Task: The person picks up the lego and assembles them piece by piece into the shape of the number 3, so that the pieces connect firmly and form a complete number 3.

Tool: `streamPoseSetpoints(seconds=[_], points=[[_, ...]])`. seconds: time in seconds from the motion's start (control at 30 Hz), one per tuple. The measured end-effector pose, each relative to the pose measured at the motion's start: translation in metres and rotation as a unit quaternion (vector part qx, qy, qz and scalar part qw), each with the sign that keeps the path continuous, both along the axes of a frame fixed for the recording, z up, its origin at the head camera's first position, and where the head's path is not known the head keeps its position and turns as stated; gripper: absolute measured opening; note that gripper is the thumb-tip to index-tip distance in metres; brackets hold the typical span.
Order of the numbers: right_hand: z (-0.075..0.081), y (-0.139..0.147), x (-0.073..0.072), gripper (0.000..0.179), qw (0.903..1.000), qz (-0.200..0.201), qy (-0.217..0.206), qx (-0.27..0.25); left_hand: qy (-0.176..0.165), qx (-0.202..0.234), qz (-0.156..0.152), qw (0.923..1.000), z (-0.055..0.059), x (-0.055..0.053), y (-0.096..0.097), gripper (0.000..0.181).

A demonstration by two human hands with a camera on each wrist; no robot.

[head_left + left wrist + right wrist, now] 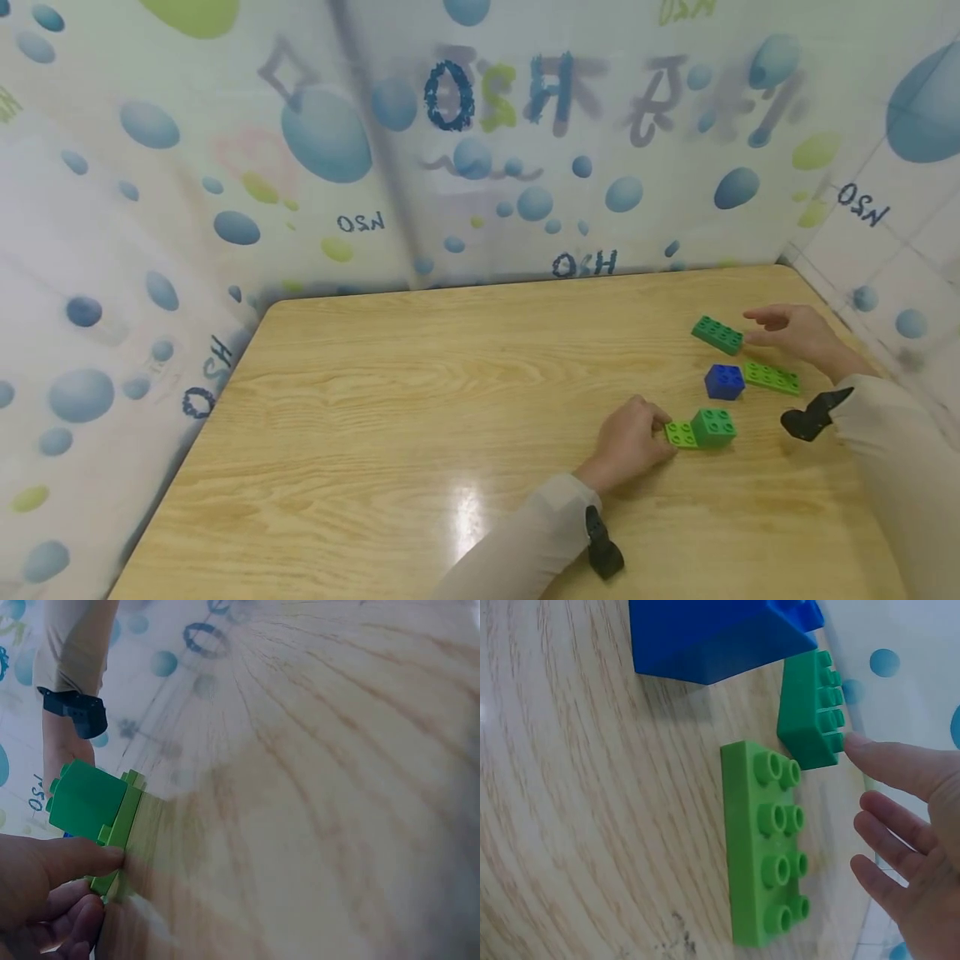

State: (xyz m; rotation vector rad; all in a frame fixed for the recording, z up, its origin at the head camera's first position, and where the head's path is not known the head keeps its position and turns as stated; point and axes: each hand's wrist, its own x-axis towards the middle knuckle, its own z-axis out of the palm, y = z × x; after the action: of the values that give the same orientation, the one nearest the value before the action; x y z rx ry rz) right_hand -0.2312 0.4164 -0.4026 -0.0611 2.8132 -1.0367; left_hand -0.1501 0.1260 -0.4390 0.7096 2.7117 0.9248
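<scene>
My left hand [632, 442] pinches the left end of a flat light-green toy brick [681, 434], thumb on the near side. A taller green 2x2 brick [713, 427] sits on that brick's right part; in the left wrist view the green brick [88, 801] stands beyond my thumb. My right hand [798, 332] has loosely extended fingers just right of a dark-green brick [717, 334]. From the right wrist, a fingertip appears close to the dark-green brick [808, 712]; contact cannot be told.
A blue 2x2 brick [724, 382] lies between the dark-green brick and the green pair. Beside it, another flat light-green brick [772, 378] lies below my right hand. The wooden table [375, 400] reaches far left, with a patterned curtain [480, 208] behind.
</scene>
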Motion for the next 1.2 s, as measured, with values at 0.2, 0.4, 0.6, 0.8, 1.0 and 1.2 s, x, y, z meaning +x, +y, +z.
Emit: streamPoseSetpoints(seconds=[0.2,0.4,0.6,0.8,1.0,1.2], points=[[-0.004,-0.001,0.0,0.064,0.9998,0.01,-0.018,-0.003,0.006,-0.005,-0.001,1.0,0.0,0.001,0.0,0.033],[-0.005,-0.001,-0.001,0.062,0.9996,0.022,-0.018,0.002,0.004,-0.008,-0.001,1.0,0.003,0.002,0.001,0.033],[-0.002,-0.002,-0.002,0.061,0.999,0.041,-0.013,0.009,0.0,-0.016,0.003,0.9999,0.005,0.002,0.0,0.033],[-0.006,-0.006,-0.005,0.064,0.9982,0.05,-0.028,0.014,0.005,-0.018,-0.001,0.9998,0.004,0.002,0.0,0.033],[-0.007,-0.011,-0.006,0.065,0.9981,0.048,-0.033,0.022,0.01,-0.016,-0.004,0.9998,0.003,0.002,-0.001,0.033],[-0.007,-0.013,-0.004,0.065,0.9983,0.042,-0.035,0.021,0.009,-0.016,-0.002,0.9998,0.003,0.002,-0.001,0.033]])
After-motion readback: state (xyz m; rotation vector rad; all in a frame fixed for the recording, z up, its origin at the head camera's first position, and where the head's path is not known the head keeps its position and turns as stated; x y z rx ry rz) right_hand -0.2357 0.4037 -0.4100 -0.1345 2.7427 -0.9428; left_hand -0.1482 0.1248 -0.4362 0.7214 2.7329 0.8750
